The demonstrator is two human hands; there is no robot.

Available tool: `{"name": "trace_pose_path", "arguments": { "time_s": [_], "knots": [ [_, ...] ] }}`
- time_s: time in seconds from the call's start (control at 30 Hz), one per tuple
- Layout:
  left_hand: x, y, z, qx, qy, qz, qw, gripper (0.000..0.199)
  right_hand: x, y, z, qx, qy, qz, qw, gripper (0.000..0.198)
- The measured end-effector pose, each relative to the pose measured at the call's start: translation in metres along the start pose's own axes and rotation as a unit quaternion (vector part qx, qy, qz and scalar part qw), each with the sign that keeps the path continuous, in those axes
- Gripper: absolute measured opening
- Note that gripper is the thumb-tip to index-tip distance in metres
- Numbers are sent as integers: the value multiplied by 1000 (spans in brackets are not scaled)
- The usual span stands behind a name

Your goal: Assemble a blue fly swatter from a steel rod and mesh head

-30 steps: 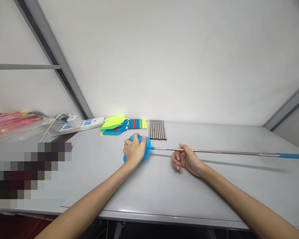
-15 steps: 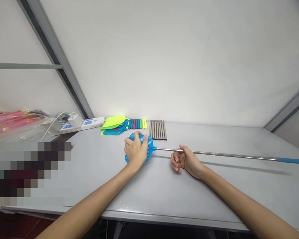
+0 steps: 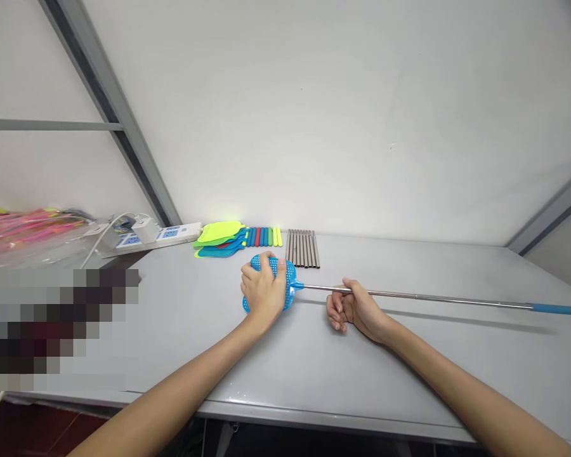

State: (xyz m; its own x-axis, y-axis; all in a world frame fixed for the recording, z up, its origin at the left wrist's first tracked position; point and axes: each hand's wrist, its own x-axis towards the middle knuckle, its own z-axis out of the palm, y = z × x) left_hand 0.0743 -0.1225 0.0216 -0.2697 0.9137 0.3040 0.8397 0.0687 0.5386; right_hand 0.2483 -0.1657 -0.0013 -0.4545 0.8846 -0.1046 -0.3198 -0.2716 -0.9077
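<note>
A blue fly swatter (image 3: 292, 274) with a perforated head stretches sideways across the table, its telescopic metal rod drawn out long. My left hand (image 3: 264, 289) is closed over the head, covering much of it. Farther along, my right hand (image 3: 354, 308) pinches the rod between thumb and index finger, with the other fingers curled below. The blue handle (image 3: 559, 309) lies at the far right and runs to the picture's edge. The rod casts a shadow on the table just below it.
Behind my left hand lie stacked swatter heads (image 3: 221, 238), a row of coloured handles (image 3: 264, 237) and several metal rods (image 3: 303, 249). A power strip (image 3: 178, 233) with plugs and a bag of pink items (image 3: 33, 231) are at the left. The grey table (image 3: 433, 362) meets a white wall.
My left hand and the swatter head have shifted slightly right, toward my right hand. My right hand keeps its pinch on the rod and has hardly moved.
</note>
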Motion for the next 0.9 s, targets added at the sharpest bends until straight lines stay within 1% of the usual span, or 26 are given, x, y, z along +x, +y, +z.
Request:
{"name": "trace_pose_path", "arguments": {
  "time_s": [0.47,0.73,0.9],
  "knots": [
    [-9,7,0,-12,10,6,1000,42,2,1,1,-7,-9,-10,1000,47],
    [-12,6,2,-29,7,5,1000,42,3,2,3,-13,-6,-9,1000,48],
    [-9,5,0,-50,-10,6,999,41,4,1,3,-23,-4,-10,1000,48]
  ]
}}
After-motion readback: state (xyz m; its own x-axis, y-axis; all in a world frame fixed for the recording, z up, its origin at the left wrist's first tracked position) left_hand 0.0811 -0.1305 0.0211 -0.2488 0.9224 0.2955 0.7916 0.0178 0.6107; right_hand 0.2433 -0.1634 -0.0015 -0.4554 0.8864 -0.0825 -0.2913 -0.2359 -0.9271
